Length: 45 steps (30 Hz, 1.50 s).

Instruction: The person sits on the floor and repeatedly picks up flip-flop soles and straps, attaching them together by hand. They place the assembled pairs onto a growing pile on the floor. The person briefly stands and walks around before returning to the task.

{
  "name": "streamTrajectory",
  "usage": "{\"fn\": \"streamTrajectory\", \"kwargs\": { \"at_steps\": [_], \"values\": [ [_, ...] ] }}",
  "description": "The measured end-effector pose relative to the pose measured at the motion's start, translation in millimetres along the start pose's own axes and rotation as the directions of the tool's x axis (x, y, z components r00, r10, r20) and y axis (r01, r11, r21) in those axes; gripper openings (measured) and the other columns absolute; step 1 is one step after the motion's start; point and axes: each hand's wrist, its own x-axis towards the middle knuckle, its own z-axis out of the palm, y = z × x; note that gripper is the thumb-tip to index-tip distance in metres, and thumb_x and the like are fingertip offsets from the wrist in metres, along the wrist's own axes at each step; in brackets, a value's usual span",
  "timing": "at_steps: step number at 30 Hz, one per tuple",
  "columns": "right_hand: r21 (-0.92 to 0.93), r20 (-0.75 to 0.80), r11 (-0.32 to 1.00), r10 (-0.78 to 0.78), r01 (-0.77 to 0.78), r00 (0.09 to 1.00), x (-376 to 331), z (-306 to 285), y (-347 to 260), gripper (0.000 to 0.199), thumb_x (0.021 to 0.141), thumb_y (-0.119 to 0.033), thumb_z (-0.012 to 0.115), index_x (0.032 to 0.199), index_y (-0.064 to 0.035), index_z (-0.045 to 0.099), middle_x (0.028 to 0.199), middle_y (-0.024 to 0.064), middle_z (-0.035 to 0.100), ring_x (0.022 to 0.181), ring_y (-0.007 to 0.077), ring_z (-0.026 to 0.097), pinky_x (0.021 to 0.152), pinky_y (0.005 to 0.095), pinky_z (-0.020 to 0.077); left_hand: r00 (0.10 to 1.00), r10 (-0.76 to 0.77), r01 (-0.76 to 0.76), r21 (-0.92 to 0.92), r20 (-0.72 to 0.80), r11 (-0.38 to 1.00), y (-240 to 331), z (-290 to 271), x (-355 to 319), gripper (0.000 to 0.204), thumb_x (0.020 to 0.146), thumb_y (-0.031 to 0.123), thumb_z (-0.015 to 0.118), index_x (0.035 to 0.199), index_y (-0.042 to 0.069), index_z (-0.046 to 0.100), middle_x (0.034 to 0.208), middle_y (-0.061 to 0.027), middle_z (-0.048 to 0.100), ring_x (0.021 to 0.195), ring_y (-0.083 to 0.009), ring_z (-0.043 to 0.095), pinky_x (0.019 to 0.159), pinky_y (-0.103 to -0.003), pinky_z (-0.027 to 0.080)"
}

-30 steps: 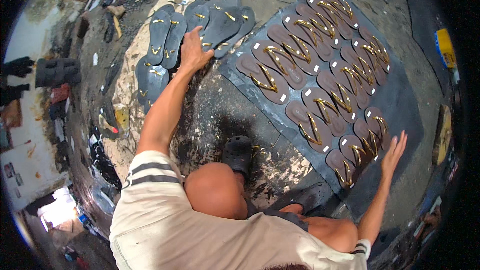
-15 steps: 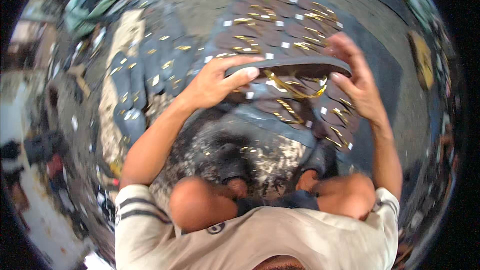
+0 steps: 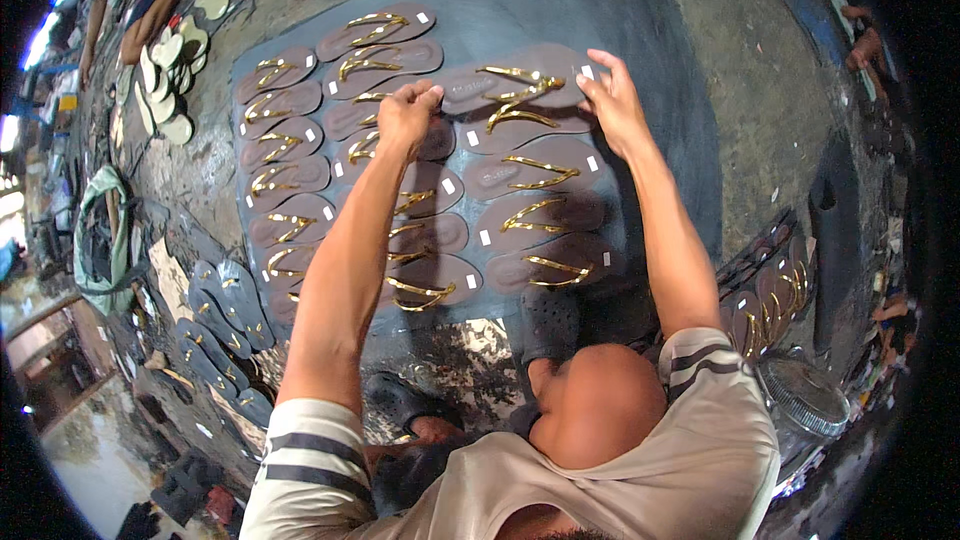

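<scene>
A brown flip-flop with gold straps (image 3: 468, 90) lies level between my two hands, sole down, its footbed showing. My left hand (image 3: 408, 120) pinches its heel end, thumb and fingers closed at the edge. At the toe end, beside a small white sticker, my right hand (image 3: 612, 105) grips with the thumb and bent fingers. Just under it another brown flip-flop (image 3: 545, 132) is partly covered; whether the two touch, I cannot tell. Matching flip-flops (image 3: 545, 170) lie in rows around and below my hands, many bearing white stickers.
The rows rest on a dark sheet (image 3: 560, 5) on the floor. Dark flip-flops (image 3: 238, 290) lie left, pale soles (image 3: 170, 80) far left near another person's arm (image 3: 165, 5). More gold-strapped flip-flops (image 3: 775, 305) and a round ribbed clear lid (image 3: 805, 390) are on the right.
The flip-flop was held edge-on nearer to me; now it lies level farther out over the rows. Both arms have stretched forward, and the view has shifted.
</scene>
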Motion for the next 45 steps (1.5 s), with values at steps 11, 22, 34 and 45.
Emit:
{"fn": "streamTrajectory", "kwargs": {
  "at_steps": [11,22,34,45],
  "values": [
    [-0.167,0.011,0.985,-0.031,0.033,0.999,80,-37,80,0.036,0.09,-0.011,0.061,0.124,-0.0064,0.051,0.122,0.0157,0.055,0.103,0.0273,0.057,0.082,0.0397,0.0507,0.997,0.041,-0.01,0.392,-0.071,0.92,-18,44,50,0.026,0.081,0.023,0.076,0.092,0.001,0.069,0.078,-0.0031,0.069,0.069,-0.0101,0.061,0.064,-0.026,0.049],
    [-0.902,0.233,0.32,-0.209,0.292,0.95,59,5,49,0.047,0.089,-0.027,0.059,0.131,-0.008,0.053,0.137,0.0152,0.051,0.128,0.0336,0.046,0.107,0.0436,0.0359,0.886,0.433,-0.312,0.902,0.164,0.297,-27,43,24,0.032,0.087,0.012,0.052,0.116,0.007,0.063,0.114,-0.0185,0.061,0.112,-0.0338,0.055,0.098,-0.045,0.044],
    [-0.88,0.144,0.368,-0.399,0.302,0.906,-17,-34,89,0.047,0.1,-0.035,0.047,0.135,-0.0031,0.05,0.147,0.027,0.033,0.137,0.0398,0.031,0.112,0.0464,0.0259,0.719,0.312,0.496,0.773,-0.621,0.395,-129,-428,-212,0.055,0.083,0.034,0.066,0.131,0.01,0.052,0.126,-0.0201,0.055,0.117,-0.0387,0.051,0.098,-0.048,0.042],
    [-0.812,0.421,0.202,-0.447,0.547,0.789,-75,57,5,0.046,0.099,-0.027,0.053,0.14,-0.0086,0.045,0.15,0.0231,0.028,0.138,0.0371,0.029,0.103,0.0466,0.0386,0.476,-0.079,0.747,0.355,-0.876,0.562,-221,-447,-314,0.091,0.072,0.045,0.079,0.14,0.005,0.032,0.126,-0.0246,0.052,0.117,-0.0446,0.052,0.094,-0.056,0.043]
  ]
}}
